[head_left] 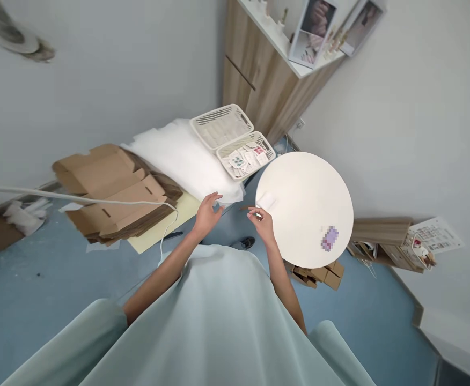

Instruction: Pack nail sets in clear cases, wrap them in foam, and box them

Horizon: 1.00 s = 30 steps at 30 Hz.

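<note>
My left hand (208, 216) is raised in front of my body, thumb and fingers apart, with nothing visible in it. It is close to the front edge of a stack of white sheets (178, 155). My right hand (262, 222) is at the left rim of a round white table (307, 198). Its thumb and fingertips are pinched together; whatever is between them is too small to make out. Just beyond those fingertips lies a small whitish, translucent piece (267, 201) at the table's edge.
Flattened brown cardboard boxes (114, 187) are stacked at left, with a white cable (98, 200) across them. Two white plastic baskets (222, 128) stand behind; the nearer holds small printed cards (245, 160). A blurred purple item (330, 238) lies on the table. A wooden cabinet (255, 75) stands behind.
</note>
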Each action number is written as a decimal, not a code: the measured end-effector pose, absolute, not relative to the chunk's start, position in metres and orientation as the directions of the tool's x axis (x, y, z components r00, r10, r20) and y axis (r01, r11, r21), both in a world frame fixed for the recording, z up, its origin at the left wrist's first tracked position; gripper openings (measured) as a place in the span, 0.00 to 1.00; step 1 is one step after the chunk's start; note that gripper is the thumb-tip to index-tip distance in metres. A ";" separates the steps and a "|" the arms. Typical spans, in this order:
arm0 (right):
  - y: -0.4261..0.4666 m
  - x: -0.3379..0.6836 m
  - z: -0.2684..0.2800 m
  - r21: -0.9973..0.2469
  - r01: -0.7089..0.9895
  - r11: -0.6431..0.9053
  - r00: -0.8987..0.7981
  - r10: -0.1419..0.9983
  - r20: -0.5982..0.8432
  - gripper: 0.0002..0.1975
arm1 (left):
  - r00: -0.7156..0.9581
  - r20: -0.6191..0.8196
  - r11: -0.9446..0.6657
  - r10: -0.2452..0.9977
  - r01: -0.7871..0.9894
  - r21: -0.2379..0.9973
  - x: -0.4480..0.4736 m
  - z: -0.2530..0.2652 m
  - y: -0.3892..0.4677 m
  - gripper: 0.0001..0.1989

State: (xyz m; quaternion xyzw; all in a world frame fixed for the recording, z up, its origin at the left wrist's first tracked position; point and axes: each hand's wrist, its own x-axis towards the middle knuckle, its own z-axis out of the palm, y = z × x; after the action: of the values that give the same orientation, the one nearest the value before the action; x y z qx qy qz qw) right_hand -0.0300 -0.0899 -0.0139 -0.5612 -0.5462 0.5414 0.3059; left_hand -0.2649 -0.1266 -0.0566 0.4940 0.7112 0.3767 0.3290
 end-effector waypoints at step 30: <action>-0.101 -0.273 -0.011 -0.813 0.555 0.179 -0.668 0.678 -0.307 0.05 | -0.383 -0.189 0.426 0.904 0.779 0.460 -0.455 -0.098 -0.205 0.25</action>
State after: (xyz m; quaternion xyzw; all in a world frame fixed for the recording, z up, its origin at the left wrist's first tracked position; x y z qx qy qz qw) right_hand -0.2734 -0.1013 -0.0113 -0.4028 -0.7652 0.4984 0.0617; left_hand -0.4550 -0.2045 -0.0985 0.5144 0.8180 0.1496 0.2095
